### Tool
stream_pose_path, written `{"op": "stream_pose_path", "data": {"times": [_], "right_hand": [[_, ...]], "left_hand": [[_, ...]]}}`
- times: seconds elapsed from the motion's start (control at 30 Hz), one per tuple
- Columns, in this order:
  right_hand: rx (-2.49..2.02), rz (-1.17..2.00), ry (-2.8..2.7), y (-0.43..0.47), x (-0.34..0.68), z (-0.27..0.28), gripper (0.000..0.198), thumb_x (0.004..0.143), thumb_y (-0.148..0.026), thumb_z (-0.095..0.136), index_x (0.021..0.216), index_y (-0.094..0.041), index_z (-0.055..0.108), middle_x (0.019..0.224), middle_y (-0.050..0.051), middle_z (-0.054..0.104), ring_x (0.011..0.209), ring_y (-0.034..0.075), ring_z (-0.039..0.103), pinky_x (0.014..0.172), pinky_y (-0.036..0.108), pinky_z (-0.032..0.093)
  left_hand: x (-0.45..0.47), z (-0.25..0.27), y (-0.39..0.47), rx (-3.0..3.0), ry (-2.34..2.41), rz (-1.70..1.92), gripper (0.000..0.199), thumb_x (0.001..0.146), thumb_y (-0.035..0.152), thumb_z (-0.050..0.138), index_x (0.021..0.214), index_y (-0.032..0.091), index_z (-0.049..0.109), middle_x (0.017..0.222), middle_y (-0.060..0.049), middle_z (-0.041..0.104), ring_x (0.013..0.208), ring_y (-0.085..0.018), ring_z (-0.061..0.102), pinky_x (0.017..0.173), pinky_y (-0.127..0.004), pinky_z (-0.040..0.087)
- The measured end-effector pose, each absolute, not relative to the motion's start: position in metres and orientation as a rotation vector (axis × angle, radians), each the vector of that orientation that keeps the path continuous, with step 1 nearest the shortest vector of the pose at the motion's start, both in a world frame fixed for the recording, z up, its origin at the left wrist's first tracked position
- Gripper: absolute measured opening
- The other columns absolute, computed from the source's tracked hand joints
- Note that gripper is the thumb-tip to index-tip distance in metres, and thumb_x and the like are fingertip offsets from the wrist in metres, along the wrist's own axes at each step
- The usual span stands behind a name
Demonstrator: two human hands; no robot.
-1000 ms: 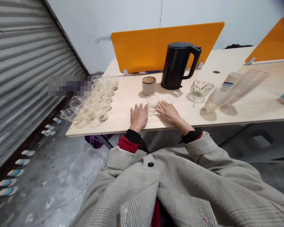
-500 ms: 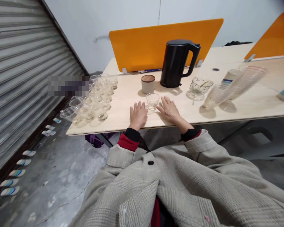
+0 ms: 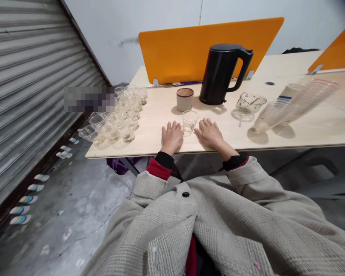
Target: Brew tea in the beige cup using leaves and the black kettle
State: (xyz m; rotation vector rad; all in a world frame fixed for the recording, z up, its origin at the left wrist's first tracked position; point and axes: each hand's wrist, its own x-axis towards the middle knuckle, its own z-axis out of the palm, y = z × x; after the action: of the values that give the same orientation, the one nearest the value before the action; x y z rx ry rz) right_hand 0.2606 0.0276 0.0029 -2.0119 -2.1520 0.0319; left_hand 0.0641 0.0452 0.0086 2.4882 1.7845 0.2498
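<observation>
My left hand (image 3: pixel 172 137) lies palm down on the pale wooden table (image 3: pixel 152 130), fingers stretched and holding nothing. Just right of it stands a clear plastic cup (image 3: pixel 190 121), upright, with something at its bottom that I cannot make out. On the cup's other side my right hand (image 3: pixel 211 134) rests flat, its fingers extended and nothing in them. Behind the cup sits a light grey canister (image 3: pixel 184 101) with a wooden lid. A black electric kettle (image 3: pixel 218 74) stands behind and to the right, handle pointing right.
Many clear cups (image 3: pixel 129 115) with a little content crowd the table's left end. To the right are a glass bowl (image 3: pixel 248 105) with dark bits and leaning stacks of cups (image 3: pixel 301 101). An orange divider (image 3: pixel 172 57) stands at the back; paper cups (image 3: pixel 20 219) line the floor.
The view has shifted slightly, so things on the table appear a little further right. Both hands stay flat beside the cup; the right fingers look a little closer together.
</observation>
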Motion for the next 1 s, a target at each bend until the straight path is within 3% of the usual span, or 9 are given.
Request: {"op": "stream_pose_path", "data": {"times": [1.0], "right_hand": [[-1.949,-0.067,-2.175,0.033,0.268,-0.009,0.057,0.108,-0.044,0.03,0.144,-0.007,0.056,0.164,0.028,0.048,0.156,0.045,0.04,0.124,0.069,0.033]], "left_hand": [[0.066,0.01,0.04,2.465,1.769,0.278,0.059,0.113,0.037,0.027,0.167,0.017,0.041,0.18,-0.01,0.034,0.169,-0.035,0.023,0.138,-0.06,0.018]]}}
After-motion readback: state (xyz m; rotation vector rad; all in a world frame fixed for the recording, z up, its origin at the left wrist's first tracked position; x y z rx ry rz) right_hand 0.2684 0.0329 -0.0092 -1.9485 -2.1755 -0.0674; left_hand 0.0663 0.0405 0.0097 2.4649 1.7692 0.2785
